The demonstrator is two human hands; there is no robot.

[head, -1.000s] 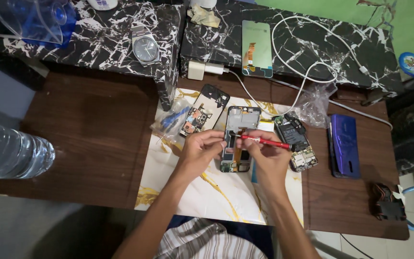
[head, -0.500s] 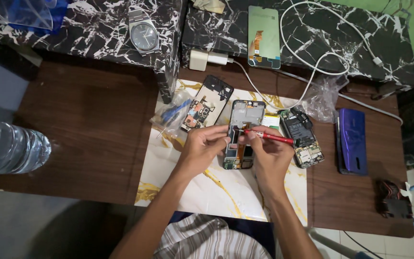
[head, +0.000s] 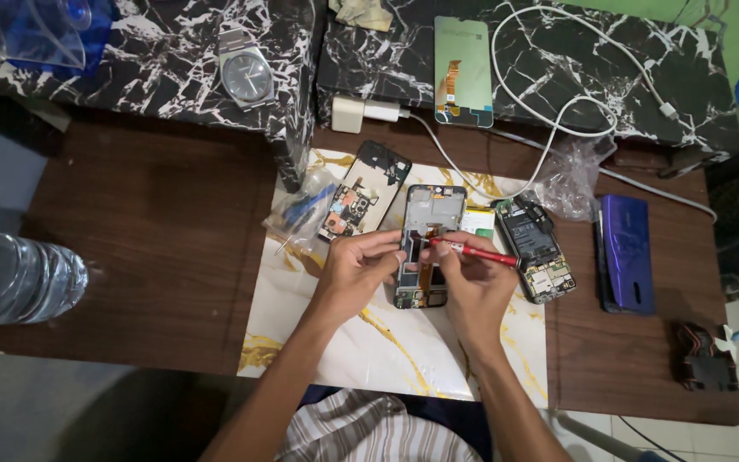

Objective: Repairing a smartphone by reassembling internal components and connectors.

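An opened phone frame (head: 432, 214) lies on a white marbled mat (head: 387, 342) at the middle of the wooden table. My left hand (head: 354, 272) grips the frame's left edge with its fingertips. My right hand (head: 472, 287) holds a red screwdriver (head: 472, 251) whose tip points left onto the frame's inside. A second opened phone body (head: 363, 192) lies to the left of the frame, and a dismantled phone with its board showing (head: 536, 252) lies to the right.
A purple phone back cover (head: 626, 252) lies at the right. A phone screen panel (head: 464, 60), a white charger with cable (head: 352, 113) and a wristwatch (head: 245, 73) rest on black marbled boxes behind. A clear water bottle (head: 10, 278) lies at the left edge. A plastic bag (head: 570, 175) sits nearby.
Both hands stay on the phone frame with the red screwdriver; the view has shifted slightly, so the scene sits a little lower.
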